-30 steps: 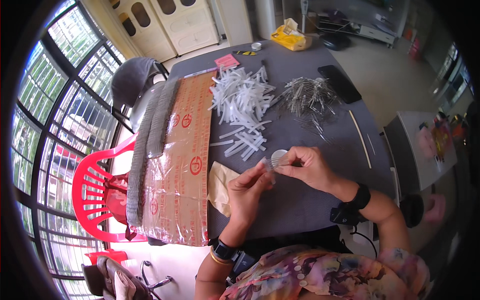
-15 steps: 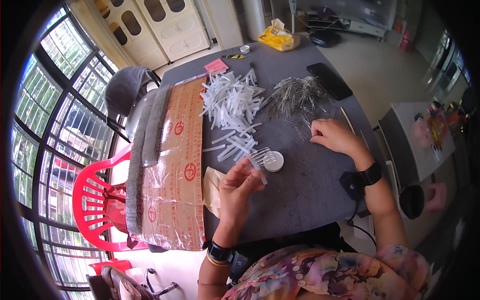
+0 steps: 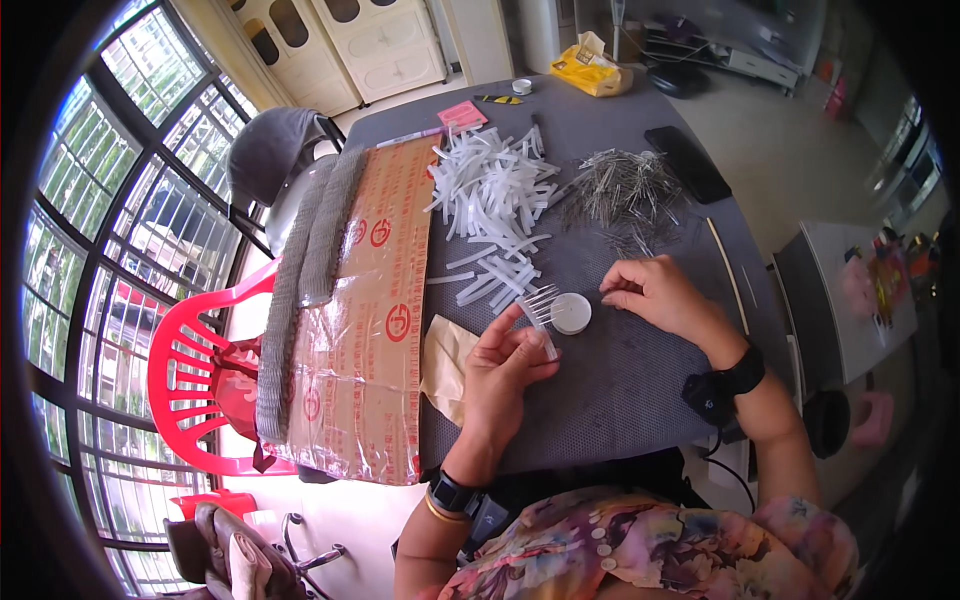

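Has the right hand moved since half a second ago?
Yes. Judged against the white disc on the table, the right hand has moved closer to it, away from the metal pins.

One piece of cardboard [image 3: 365,390] carries two grey knitted bands [image 3: 285,320]. Left of the cardboard stands one red chair [image 3: 185,345]. Right of the cardboard are one left hand [image 3: 500,385] and one right hand [image 3: 655,295], one white strip [image 3: 547,343] in the left, one white disc [image 3: 571,313] between them, one heap of white tubes [image 3: 490,185] and one of metal pins [image 3: 630,188], both too tangled to count, plus one wooden stick [image 3: 728,275]. Beyond the cardboard's far end lie one pink card [image 3: 462,115] and one yellow bag [image 3: 590,70].
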Tool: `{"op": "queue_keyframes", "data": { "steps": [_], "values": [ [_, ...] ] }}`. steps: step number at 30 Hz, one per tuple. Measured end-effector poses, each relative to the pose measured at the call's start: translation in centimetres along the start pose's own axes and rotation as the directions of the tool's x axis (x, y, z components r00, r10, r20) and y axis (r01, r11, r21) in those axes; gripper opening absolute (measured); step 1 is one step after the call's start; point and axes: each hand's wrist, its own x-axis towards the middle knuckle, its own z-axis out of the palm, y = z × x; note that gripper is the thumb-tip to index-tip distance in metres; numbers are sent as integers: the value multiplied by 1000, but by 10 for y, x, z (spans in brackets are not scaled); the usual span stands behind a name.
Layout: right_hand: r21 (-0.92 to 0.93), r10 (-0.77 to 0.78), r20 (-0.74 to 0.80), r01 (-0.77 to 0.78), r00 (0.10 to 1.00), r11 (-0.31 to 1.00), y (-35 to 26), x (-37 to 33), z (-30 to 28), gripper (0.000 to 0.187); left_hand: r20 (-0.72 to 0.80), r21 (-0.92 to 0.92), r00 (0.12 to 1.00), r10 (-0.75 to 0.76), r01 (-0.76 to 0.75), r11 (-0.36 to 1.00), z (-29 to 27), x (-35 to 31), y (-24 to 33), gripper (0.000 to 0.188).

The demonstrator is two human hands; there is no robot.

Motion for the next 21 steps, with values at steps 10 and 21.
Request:
{"op": "queue_keyframes", "data": {
  "steps": [10, 21],
  "values": [
    [-65, -258, -207, 250, 944, 966, -14, 12, 25, 15, 20, -51, 1000, 2, -1, 999, -6, 5, -6, 26],
    [245, 10, -169, 32, 986, 969, -23, 6, 22, 14, 49, -56, 999, -15, 17, 998, -6, 4, -3, 28]
  ]
}}
